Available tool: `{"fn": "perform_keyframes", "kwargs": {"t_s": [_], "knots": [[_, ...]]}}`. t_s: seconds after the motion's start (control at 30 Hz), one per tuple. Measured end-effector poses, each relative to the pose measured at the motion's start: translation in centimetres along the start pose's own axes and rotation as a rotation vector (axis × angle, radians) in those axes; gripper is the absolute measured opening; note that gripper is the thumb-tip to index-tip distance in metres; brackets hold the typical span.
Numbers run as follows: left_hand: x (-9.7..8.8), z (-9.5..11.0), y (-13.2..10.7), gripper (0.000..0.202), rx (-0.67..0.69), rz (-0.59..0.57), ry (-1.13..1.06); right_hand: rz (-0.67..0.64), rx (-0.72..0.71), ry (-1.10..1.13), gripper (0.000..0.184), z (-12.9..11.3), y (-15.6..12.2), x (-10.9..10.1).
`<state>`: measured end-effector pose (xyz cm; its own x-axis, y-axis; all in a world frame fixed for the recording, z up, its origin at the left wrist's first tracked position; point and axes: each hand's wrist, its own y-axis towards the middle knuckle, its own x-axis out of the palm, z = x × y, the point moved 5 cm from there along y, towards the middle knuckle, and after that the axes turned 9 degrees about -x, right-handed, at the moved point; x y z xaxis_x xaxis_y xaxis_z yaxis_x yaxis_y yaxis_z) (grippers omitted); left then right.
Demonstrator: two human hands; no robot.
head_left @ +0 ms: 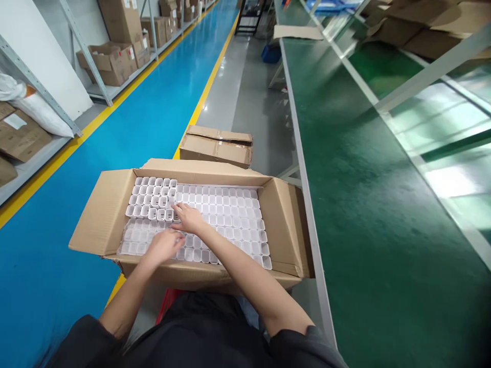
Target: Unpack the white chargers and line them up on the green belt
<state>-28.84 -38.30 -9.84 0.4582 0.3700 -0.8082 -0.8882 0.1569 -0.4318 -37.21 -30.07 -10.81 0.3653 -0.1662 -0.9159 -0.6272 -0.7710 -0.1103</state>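
The green-topped bench (356, 214) extends along the right side, its metal edge adjacent to the carton's right flap. A blue floor lane (164, 76) with yellow borders runs at left, flanked by a metal storage rack (87, 56). The open cardboard carton (282, 225) is positioned in front of the person, flaps folded outward. A smaller taped carton (215, 151) sits directly behind it. The right forearm extends diagonally across the open carton and obscures part of the front rows; the right hand (188, 219) points left, fingers partly spread at the container block's edge. The left hand (164, 247) is palm-down over the front rows, fingers loosely bent rightward. Whether either hand grips a container cannot be determined. White square-mouthed containers (151, 198) stand in rows inside the open carton.
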Motion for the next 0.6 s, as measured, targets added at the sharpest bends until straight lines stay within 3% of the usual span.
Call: {"fn": "perform_keyframes", "kwargs": {"t_s": [0.1,0.17,0.4,0.6], "knots": [[-1.5,-4.1,1.8,0.036,-0.175,0.050,0.099,0.016,0.080,0.058,0.049,-0.1,1.0,1.0],[-1.8,-5.5,2.4,0.041,-0.222,0.081,0.142,0.043,0.139,0.099,0.042,0.1,1.6,1.0],[-1.1,-6.2,2.5,0.043,-0.289,0.116,0.208,0.177,0.288,0.253,0.052,2.0,2.7,-0.1],[-1.2,-6.4,2.9,0.039,-0.286,0.116,0.216,0.185,0.281,0.436,0.066,1.1,1.8,1.5]]}}
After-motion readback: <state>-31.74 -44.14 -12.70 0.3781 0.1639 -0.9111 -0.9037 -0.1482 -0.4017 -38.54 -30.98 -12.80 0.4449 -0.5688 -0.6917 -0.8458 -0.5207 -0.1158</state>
